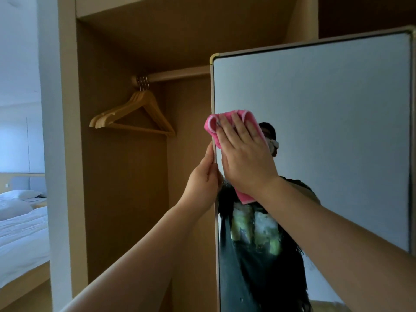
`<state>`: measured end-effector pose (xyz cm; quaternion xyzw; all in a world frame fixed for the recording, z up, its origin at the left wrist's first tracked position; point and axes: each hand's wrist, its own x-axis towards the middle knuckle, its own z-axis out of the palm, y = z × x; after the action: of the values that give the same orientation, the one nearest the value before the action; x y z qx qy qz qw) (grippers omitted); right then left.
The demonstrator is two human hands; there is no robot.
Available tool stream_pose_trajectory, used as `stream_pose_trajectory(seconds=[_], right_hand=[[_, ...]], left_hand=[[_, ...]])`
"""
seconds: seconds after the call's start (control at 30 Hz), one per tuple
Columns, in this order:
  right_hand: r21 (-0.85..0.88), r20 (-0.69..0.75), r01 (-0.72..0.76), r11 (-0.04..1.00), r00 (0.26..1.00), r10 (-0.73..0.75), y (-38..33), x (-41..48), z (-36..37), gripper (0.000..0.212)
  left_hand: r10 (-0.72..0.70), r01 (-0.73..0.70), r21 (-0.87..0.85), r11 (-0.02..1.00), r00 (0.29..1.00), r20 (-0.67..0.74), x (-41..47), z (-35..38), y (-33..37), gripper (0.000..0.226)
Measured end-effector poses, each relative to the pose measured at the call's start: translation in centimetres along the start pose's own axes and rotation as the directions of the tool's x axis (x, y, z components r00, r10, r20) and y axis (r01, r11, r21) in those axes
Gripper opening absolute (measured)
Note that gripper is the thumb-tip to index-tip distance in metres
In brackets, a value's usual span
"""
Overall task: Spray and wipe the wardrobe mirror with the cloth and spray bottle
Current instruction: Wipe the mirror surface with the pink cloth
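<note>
At the upper left of the mirror, pressing the pink cloth flat to the glass with the right hand, fingers straight and laid together. Gripping the mirror's left frame edge just below with the left hand, fingers closed on it. Farther left in the open wardrobe, hanging from the rail: wooden hangers.

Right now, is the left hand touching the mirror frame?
Touching. The head view shows the left hand holding the mirror frame at its left edge, a finger stretched up along it, just below the pink cloth.
</note>
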<state>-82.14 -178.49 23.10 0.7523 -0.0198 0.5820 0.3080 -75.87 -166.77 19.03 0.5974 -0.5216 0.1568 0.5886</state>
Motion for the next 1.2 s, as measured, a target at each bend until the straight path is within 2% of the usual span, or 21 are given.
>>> stream_pose_trajectory(seconds=[0.1, 0.27, 0.6, 0.87, 1.03, 1.2], right_hand=[[-0.007, 0.003, 0.008, 1.000, 1.000, -0.008, -0.2, -1.1, 0.1, 0.059], [0.021, 0.021, 0.020, 1.000, 1.000, -0.020, 0.1, -0.9, -0.1, 0.059], [0.019, 0.005, 0.019, 1.000, 1.000, -0.019, 0.0, -0.9, 0.2, 0.058], [0.012, 0.001, 0.025, 1.000, 1.000, -0.025, -0.3, -1.8, 0.3, 0.057], [-0.013, 0.002, 0.028, 1.000, 1.000, -0.028, -0.5, -2.4, 0.4, 0.057], [-0.027, -0.018, 0.020, 0.999, 1.000, -0.021, -0.7, -2.6, 0.6, 0.058]], left_hand=[[-0.017, 0.017, -0.030, 0.999, 1.000, -0.008, -0.7, 0.3, 0.1, 0.049], [-0.141, 0.142, -0.074, 0.987, 0.990, 0.025, -3.2, 1.0, -1.7, 0.032], [-0.355, 0.355, -0.061, 0.933, 0.935, 0.011, -8.7, 1.5, -6.1, 0.029], [-0.417, 0.412, 0.087, 0.907, 0.907, 0.050, -11.7, 2.1, -7.8, 0.024], [-0.463, 0.452, 0.110, 0.885, 0.879, 0.113, -13.3, 2.3, -9.0, 0.025], [-0.458, 0.445, 0.119, 0.888, 0.880, 0.126, -14.0, 2.4, -9.7, 0.024]])
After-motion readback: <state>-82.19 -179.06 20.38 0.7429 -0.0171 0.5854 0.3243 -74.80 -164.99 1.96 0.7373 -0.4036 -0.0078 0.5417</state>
